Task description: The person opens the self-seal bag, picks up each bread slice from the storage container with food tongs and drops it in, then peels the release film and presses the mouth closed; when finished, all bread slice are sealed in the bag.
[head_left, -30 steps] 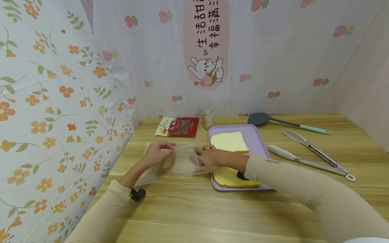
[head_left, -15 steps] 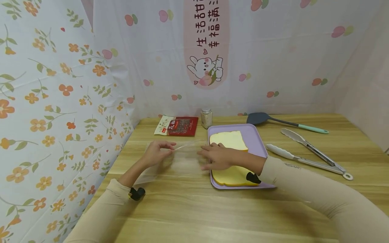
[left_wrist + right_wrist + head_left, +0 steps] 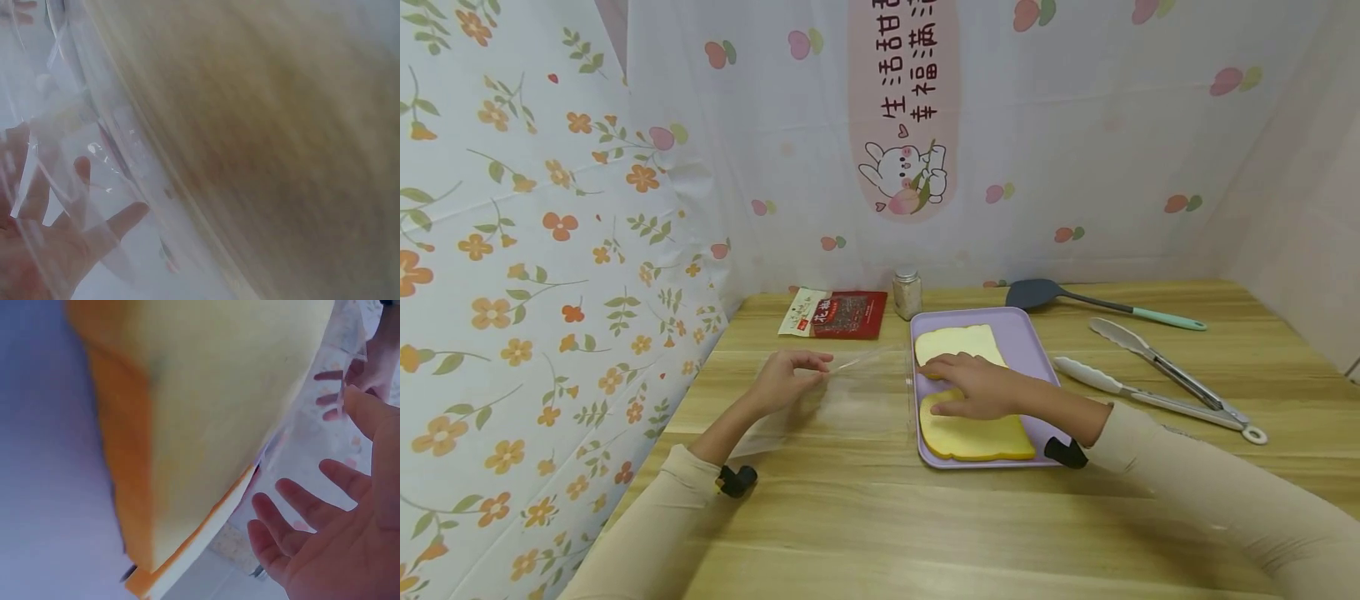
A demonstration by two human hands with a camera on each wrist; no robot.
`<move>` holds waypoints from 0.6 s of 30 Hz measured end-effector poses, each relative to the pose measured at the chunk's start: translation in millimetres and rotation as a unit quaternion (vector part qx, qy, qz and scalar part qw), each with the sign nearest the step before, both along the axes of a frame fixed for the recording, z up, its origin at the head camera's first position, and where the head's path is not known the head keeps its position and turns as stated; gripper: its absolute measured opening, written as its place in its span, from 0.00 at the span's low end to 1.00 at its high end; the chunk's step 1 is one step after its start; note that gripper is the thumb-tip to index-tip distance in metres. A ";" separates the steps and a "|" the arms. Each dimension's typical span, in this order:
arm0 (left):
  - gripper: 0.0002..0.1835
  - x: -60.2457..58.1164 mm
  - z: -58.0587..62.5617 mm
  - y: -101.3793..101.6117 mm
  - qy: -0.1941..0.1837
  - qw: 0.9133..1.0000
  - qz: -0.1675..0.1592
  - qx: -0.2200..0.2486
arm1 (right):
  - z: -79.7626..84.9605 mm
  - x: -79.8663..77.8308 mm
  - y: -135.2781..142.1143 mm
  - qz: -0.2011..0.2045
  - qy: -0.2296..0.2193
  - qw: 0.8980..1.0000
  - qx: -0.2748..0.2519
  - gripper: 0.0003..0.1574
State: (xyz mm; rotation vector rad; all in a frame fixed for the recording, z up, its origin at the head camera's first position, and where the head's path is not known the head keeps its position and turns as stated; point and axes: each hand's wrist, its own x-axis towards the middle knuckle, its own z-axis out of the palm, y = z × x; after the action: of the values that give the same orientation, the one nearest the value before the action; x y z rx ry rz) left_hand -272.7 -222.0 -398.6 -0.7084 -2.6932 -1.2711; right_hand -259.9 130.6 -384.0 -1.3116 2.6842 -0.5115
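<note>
My left hand (image 3: 786,382) pinches the edge of a clear plastic bag (image 3: 865,400) between thumb and fingertips, lifting its top layer at the mouth. In the left wrist view, the spread fingers of that hand (image 3: 56,231) show through film. My right hand (image 3: 977,387) hovers palm down over a lilac tray (image 3: 1037,358), its fingers loosely bent and holding nothing. Below it lie two bread slices: one (image 3: 958,342) at the back, the other (image 3: 977,437) in front. The right wrist view has the front slice (image 3: 219,412) large, with the right palm (image 3: 344,550) beside it.
A red seasoning packet (image 3: 850,315) and a small glass jar (image 3: 907,293) stand behind the bag and tray. To the right lie a spatula (image 3: 1037,293) with a mint handle and silver tongs (image 3: 1180,392). Patterned cloths (image 3: 737,125) hang at the back and left.
My right hand has left the bag's opening and moved right, over the bread slices on the tray. My left hand keeps its place at the bag's edge.
</note>
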 end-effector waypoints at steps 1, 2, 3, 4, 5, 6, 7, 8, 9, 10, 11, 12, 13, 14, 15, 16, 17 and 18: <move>0.02 0.1 0.0 -0.1 0.000 1.000 -0.002 0.001 | 0.2 0.9 3.8 -0.003 0.001 1.000 -0.004 0.37; 0.02 0.4 0.3 -0.2 0.002 1.000 -0.003 -0.001 | 0.3 1.7 7.7 -0.006 0.000 1.000 -0.009 0.37; 0.02 0.5 0.4 -0.2 0.001 1.000 -0.003 -0.002 | 0.9 2.7 11.5 -0.010 -0.002 1.000 -0.013 0.37; 0.02 0.3 0.4 0.0 0.001 1.000 -0.002 -0.003 | 1.5 3.5 15.8 -0.015 -0.001 1.000 -0.015 0.37; 0.02 0.0 0.4 0.2 -0.002 1.000 0.000 -0.003 | 1.8 4.3 20.2 -0.019 0.000 1.000 -0.018 0.37; 0.02 -0.2 0.3 0.4 -0.004 1.000 0.001 -0.003 | 2.3 5.1 24.9 -0.025 0.000 0.999 -0.021 0.38; 0.02 -0.6 0.3 0.6 -0.006 1.000 0.002 -0.004 | 2.9 5.9 29.5 -0.031 0.000 0.999 -0.025 0.39; 0.02 -0.7 0.4 0.8 -0.006 1.000 0.003 -0.007 | 3.4 6.5 34.3 -0.037 0.001 0.999 -0.029 0.39; 0.02 -1.2 0.3 0.9 -0.006 1.000 0.004 -0.009 | 3.9 7.0 39.2 -0.043 0.001 0.999 -0.032 0.40; 0.02 -1.3 0.5 1.0 -0.006 1.000 0.003 -0.010 | 4.5 7.6 43.8 -0.051 -0.001 0.998 -0.035 0.41; 0.02 -1.4 0.5 1.0 -0.006 1.000 0.002 -0.011 | 5.2 8.3 48.3 -0.058 -0.003 0.998 -0.040 0.41; 0.02 -1.6 0.5 0.9 -0.005 1.000 0.001 -0.012 | 5.8 8.9 53.2 -0.066 -0.006 0.997 -0.043 0.42; 0.02 -1.7 0.5 0.9 -0.004 1.000 -0.001 -0.012 | 6.5 9.4 57.8 -0.073 -0.007 0.996 -0.046 0.42; 0.02 -1.9 0.4 0.6 -0.002 1.000 -0.003 -0.012 | 7.8 10.2 62.5 -0.079 -0.009 0.996 -0.050 0.42; 0.03 -1.9 0.5 0.4 -0.001 1.000 -0.006 -0.012 | 8.9 10.7 67.2 -0.086 -0.011 0.995 -0.054 0.43; 0.03 -1.7 0.3 0.3 0.000 1.000 -0.008 -0.009 | 9.9 11.3 71.9 -0.091 -0.011 0.994 -0.058 0.43; 0.03 -1.6 0.0 0.3 0.000 1.000 -0.010 -0.008 | 10.9 12.0 76.8 -0.096 -0.011 0.993 -0.062 0.44; 0.03 -1.6 -0.3 0.4 0.001 1.000 -0.012 -0.007 | 11.9 12.6 81.9 -0.103 -0.009 0.993 -0.064 0.44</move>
State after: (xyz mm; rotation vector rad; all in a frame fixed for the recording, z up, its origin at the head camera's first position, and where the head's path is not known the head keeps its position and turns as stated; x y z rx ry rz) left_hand -274.3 -221.6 -398.9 -0.7449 -2.7030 -1.2574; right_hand -247.3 212.5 -372.1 -1.0560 2.8286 -0.7252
